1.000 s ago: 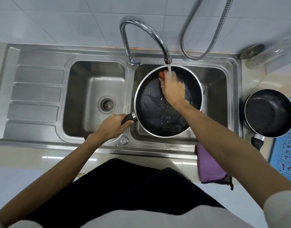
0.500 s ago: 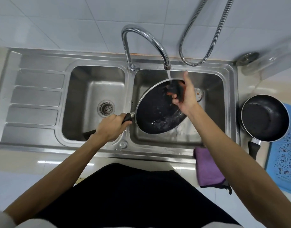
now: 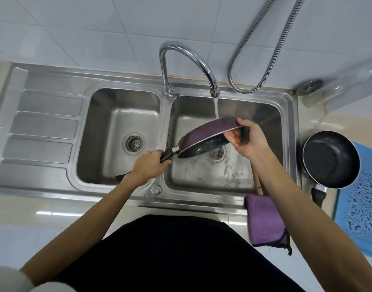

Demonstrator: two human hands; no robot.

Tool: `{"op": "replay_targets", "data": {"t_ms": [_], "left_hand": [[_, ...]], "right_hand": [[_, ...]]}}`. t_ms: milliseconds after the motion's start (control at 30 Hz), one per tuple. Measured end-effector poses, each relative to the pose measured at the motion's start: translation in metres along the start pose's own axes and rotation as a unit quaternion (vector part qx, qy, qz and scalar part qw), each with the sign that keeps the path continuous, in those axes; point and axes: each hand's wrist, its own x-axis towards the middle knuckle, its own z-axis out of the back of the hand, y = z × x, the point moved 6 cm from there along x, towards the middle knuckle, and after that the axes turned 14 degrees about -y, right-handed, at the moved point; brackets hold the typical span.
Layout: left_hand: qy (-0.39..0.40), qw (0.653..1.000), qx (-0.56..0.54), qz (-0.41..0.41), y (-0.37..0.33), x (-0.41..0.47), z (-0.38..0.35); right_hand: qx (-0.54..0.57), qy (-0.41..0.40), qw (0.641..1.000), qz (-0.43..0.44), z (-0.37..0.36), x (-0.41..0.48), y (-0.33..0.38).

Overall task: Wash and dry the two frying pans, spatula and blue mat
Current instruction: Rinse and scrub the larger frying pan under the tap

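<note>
My left hand (image 3: 148, 168) grips the black handle of a frying pan (image 3: 210, 129) held over the right basin (image 3: 202, 178). The pan is tipped steeply, its purple underside facing up under the running water. My right hand (image 3: 249, 141) pinches an orange and black sponge (image 3: 240, 137) against the pan's far rim, thumb on the underside. A second black frying pan (image 3: 330, 159) sits on the counter to the right, partly on the blue mat (image 3: 362, 207). A wooden strip (image 3: 258, 186), perhaps the spatula, shows beside my right forearm.
Water runs from the curved tap (image 3: 189, 57). The left basin (image 3: 121, 123) holds nothing but its drain. A purple cloth (image 3: 265, 220) hangs over the counter's front edge. A metal hose (image 3: 265, 60) loops on the wall; a glass jar (image 3: 322, 91) lies at back right.
The pan has turned from lying flat and face up to tipped on edge with its purple underside up. My right hand moved with the sponge from the inside to the far rim.
</note>
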Motion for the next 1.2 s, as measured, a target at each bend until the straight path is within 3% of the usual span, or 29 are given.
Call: {"op": "replay_targets", "data": {"t_ms": [133,233,333,400,500,533,600,667,767,967,1067,1200], "left_hand": [[0.168,0.949,-0.244,0.107,0.001,0.002,-0.013],[0.147,0.929,-0.321,0.11,-0.009,-0.001,-0.008],[0.082,0.96,-0.262,0.059,-0.011,0.002,-0.005],[0.058,0.976,-0.209,0.028,-0.01,0.006,-0.005],[0.053,0.984,-0.168,0.008,-0.007,0.011,-0.003],[0.054,0.985,-0.164,0.005,-0.006,0.012,-0.003],[0.053,0.985,-0.162,0.008,-0.006,0.013,-0.002],[0.053,0.985,-0.165,0.009,-0.01,0.011,0.0],[0.042,0.987,-0.155,-0.002,-0.016,0.012,0.006],[0.024,0.995,-0.095,-0.037,-0.023,0.015,0.02],[0.007,0.996,-0.073,-0.046,-0.025,0.014,0.024],[-0.005,0.996,-0.078,-0.042,-0.022,0.021,0.037]], "right_hand": [[-0.007,0.017,0.999,0.031,0.018,-0.008,-0.003],[-0.016,0.003,1.0,0.018,0.042,-0.01,-0.004],[-0.241,-0.027,0.969,0.044,0.072,-0.007,0.004],[-0.395,-0.081,0.91,0.095,0.099,-0.003,0.015],[-0.408,-0.217,0.845,0.269,0.125,-0.006,0.043],[-0.417,-0.243,0.8,0.355,0.121,-0.011,0.051],[-0.449,-0.189,0.727,0.485,0.093,-0.017,0.044],[-0.488,-0.086,0.674,0.549,0.06,-0.015,0.022],[-0.576,-0.04,0.536,0.616,0.033,-0.014,-0.013],[-0.615,0.135,0.321,0.707,-0.019,-0.037,-0.111],[-0.622,0.158,0.271,0.717,-0.035,-0.031,-0.124],[-0.618,0.153,0.275,0.72,-0.048,-0.03,-0.114]]}}
